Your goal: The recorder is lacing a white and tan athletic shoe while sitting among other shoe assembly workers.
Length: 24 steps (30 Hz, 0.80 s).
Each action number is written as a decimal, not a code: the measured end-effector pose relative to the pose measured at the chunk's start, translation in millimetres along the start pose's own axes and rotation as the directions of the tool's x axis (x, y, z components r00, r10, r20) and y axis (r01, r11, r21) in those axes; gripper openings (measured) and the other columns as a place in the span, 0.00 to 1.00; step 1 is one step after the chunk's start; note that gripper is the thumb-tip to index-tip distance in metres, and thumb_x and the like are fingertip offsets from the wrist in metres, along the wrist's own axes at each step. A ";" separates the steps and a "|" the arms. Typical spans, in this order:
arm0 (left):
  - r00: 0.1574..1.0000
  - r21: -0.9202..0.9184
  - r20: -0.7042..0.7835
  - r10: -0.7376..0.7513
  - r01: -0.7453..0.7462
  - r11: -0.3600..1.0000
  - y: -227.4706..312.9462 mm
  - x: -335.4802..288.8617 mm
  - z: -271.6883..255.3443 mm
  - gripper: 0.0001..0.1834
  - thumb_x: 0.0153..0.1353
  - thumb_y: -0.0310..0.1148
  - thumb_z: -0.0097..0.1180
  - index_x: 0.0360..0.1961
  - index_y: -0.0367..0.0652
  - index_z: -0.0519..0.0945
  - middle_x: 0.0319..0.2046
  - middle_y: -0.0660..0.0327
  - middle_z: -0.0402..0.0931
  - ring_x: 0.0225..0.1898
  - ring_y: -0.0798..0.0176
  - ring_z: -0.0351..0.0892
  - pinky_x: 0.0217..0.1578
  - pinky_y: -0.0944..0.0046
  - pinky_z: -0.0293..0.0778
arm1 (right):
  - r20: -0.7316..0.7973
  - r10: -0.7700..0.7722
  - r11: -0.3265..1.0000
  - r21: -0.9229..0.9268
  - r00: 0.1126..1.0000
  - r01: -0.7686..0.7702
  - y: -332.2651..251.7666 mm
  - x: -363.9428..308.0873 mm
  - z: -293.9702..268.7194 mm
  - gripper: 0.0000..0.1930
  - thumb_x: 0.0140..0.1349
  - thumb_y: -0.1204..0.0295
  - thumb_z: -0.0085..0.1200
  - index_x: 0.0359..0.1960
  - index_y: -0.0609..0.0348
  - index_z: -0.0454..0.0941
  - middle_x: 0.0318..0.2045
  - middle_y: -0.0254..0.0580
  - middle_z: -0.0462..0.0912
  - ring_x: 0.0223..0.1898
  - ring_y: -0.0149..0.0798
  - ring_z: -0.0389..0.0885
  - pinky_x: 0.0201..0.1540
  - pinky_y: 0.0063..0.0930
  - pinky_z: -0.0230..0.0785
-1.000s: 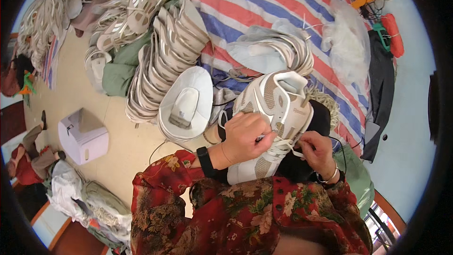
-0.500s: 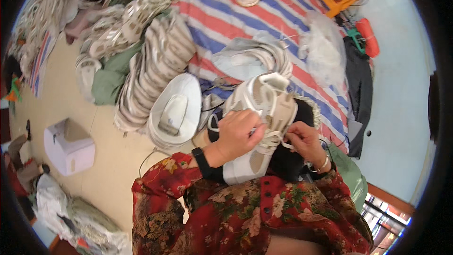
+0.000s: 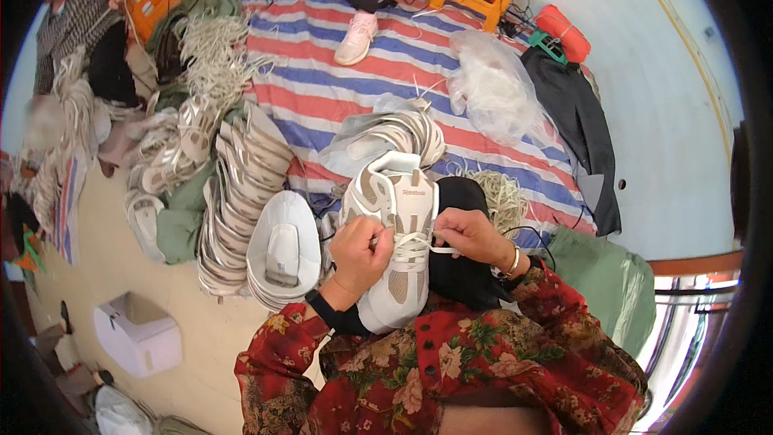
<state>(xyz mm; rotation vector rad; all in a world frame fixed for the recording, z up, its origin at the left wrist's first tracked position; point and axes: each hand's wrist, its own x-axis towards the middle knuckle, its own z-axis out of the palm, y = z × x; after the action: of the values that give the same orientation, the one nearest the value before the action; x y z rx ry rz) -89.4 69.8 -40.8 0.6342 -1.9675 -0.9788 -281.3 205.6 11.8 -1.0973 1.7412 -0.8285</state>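
A white and beige sneaker upper (image 3: pixel 408 294) rests on my lap, toe toward me and collar away. White shoelace (image 3: pixel 412 246) crosses its tongue area. My left hand (image 3: pixel 360 254) is closed in a fist against the upper's left side; what its fingers hold is hidden. On the other side, my right hand (image 3: pixel 477 235) pinches the shoelace between thumb and fingers, a short length hanging below them. Black cloth (image 3: pixel 460 278) lies under the upper and right hand.
Left of my lap stands a long row of nested shoe uppers (image 3: pixel 233 201). More uppers (image 3: pixel 411 130) lie ahead on a striped sheet (image 3: pixel 310 80), near a bundle of laces (image 3: pixel 501 197) and clear plastic (image 3: pixel 499 93). A white box (image 3: pixel 138 334) sits left. Other people are beyond.
My view has shifted, showing more of the far side and other people. The upper now lies straighter. My left hand has moved off its middle to the left edge; my right hand still pinches the lace.
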 end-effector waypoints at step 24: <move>0.998 0.062 0.041 -0.040 0.037 0.997 10.4 -10.1 5.1 0.09 0.60 0.27 0.57 0.24 0.39 0.72 0.21 0.55 0.70 0.23 0.53 0.71 0.26 0.58 0.68 | -0.160 -0.328 0.919 -0.283 0.931 0.275 16.5 -8.1 7.8 0.07 0.65 0.67 0.51 0.35 0.56 0.75 0.24 0.49 0.80 0.30 0.55 0.81 0.33 0.45 0.72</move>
<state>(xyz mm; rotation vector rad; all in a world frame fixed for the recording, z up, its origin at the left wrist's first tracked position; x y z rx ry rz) -89.1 85.0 -38.6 0.6931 -2.0356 -0.9649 -277.7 218.8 -2.7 -1.5318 1.9165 -0.9499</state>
